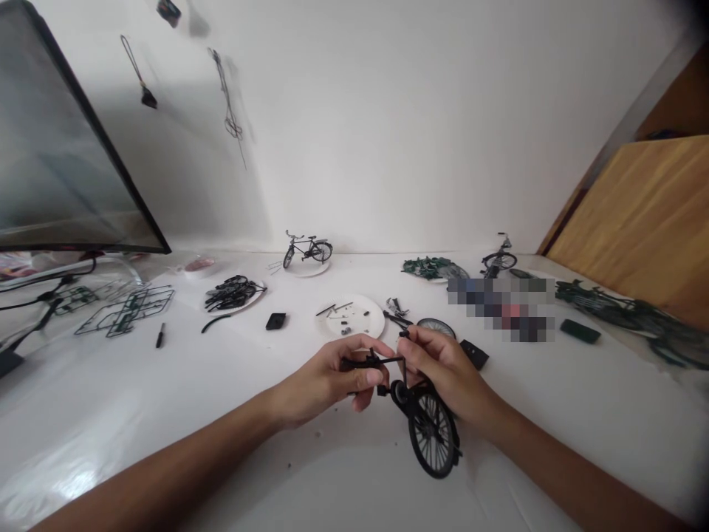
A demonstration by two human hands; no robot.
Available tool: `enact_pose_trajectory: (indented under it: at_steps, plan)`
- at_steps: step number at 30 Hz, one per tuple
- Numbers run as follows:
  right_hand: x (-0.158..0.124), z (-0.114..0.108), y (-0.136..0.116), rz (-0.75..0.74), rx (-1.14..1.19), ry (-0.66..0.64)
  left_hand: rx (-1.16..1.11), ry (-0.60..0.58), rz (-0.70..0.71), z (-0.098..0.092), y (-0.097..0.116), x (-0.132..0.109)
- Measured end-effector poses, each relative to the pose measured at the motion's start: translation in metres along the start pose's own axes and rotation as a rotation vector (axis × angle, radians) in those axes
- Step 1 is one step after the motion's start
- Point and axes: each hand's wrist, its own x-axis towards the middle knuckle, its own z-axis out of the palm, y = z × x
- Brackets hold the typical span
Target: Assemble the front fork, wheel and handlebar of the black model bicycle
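Above the white table, both hands hold a black model bicycle frame [408, 399] with one spoked wheel [433, 436] hanging toward me at its lower right. My left hand [343, 373] is closed around the frame's left end, thumb on top. My right hand [437, 362] pinches the upper part near a small black piece [404, 334], perhaps the seat; its fingers partly hide it. Just behind my hands, a loose spoked wheel [437, 325] lies on the table. Beyond them is a white plate [377, 314] with small rods and tiny parts.
An assembled model bicycle [308, 249] stands at the back; another [500, 257] is farther right. Black parts [233, 292] fill a plate on the left, near green part frames [130, 309] and a small screwdriver [160, 336]. Green parts [609, 307] lie right. A monitor [66, 148] borders the left.
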Motion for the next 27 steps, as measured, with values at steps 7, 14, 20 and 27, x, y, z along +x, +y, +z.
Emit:
enact_pose_trajectory:
  at_steps: [7, 14, 20, 27]
  plan:
    - [0.002, 0.003, 0.0, -0.018, -0.007, 0.094, 0.066, -0.021, 0.02, 0.005, 0.0, 0.0]
    - [0.0, 0.004, -0.002, -0.003, -0.005, 0.147, 0.125, 0.008, 0.024, 0.007, -0.001, -0.001]
    - [0.0, 0.006, -0.004, 0.021, 0.015, 0.165, 0.118, -0.016, -0.014, 0.006, -0.005, -0.002]
    - [-0.002, 0.01, -0.002, 0.072, 0.035, 0.107, 0.223, -0.002, -0.015, 0.013, -0.007, -0.005]
